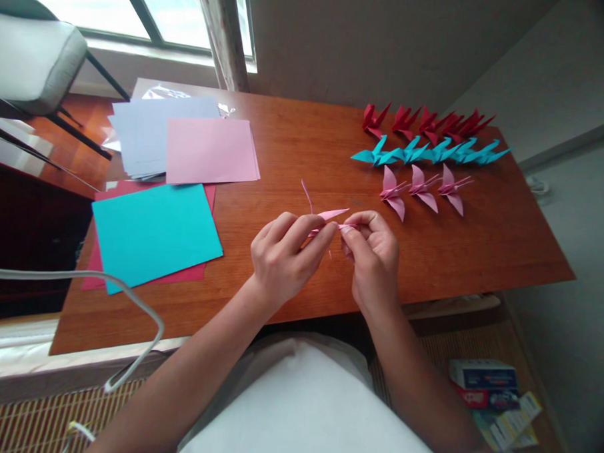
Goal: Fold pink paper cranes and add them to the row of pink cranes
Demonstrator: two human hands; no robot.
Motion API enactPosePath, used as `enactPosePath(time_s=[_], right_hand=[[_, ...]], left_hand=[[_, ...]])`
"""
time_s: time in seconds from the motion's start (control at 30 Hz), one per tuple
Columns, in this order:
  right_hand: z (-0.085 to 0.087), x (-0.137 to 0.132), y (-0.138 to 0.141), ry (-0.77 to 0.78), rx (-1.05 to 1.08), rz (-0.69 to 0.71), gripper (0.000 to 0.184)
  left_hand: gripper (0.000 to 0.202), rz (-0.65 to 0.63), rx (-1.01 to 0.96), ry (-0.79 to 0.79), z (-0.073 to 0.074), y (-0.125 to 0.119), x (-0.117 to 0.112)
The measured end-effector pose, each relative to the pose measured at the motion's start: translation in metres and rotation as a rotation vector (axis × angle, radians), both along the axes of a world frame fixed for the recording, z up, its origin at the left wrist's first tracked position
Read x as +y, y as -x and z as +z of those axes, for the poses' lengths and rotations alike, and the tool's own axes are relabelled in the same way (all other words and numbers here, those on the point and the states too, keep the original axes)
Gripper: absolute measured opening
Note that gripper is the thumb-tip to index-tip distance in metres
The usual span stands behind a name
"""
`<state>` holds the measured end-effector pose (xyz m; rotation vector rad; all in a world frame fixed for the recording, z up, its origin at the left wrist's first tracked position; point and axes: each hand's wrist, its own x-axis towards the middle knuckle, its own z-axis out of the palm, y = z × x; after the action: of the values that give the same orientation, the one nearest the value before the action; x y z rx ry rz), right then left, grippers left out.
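Both my hands hold a pink origami crane [334,214] just above the near edge of the wooden table [290,279]. My left hand [287,252] is closed over its body, and thin folded points stick out past the fingers. With thumb and forefinger, my right hand [373,256] pinches a narrow pink tip on the crane's right side. Fingers hide much of the folded paper. Beyond my right hand stand finished cranes: a row of pink cranes [424,189], a row of blue cranes [414,152] and a row of red cranes [405,121].
At the left lie pink sheets [212,150], pale grey-blue sheets [146,136], and blue paper [156,230] over red paper [194,272]. A white cable-like bar [143,304] curves over the front left corner. A chair [34,54] stands beyond; boxes [486,375] sit below right.
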<state>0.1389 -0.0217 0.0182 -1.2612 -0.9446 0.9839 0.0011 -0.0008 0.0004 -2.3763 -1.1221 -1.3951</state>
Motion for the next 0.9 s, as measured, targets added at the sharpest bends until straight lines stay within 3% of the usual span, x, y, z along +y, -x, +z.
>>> enactPosePath(time_s=[0.3,0.67,0.9], right_hand=[[0.001,-0.003,0.012,-0.066,-0.115,-0.103,0.007],[-0.001,-0.004,0.012,-0.072,-0.108,-0.080,0.009],[0.003,-0.007,0.006,-0.138,-0.307,-0.046,0.006]], left_hand=[[0.017,0.019,-0.009,-0.006,0.001,0.000,-0.001],[0.011,0.048,-0.014,0.026,0.001,0.000,0.000],[0.012,0.007,-0.098,0.127,0.000,0.001,0.001]])
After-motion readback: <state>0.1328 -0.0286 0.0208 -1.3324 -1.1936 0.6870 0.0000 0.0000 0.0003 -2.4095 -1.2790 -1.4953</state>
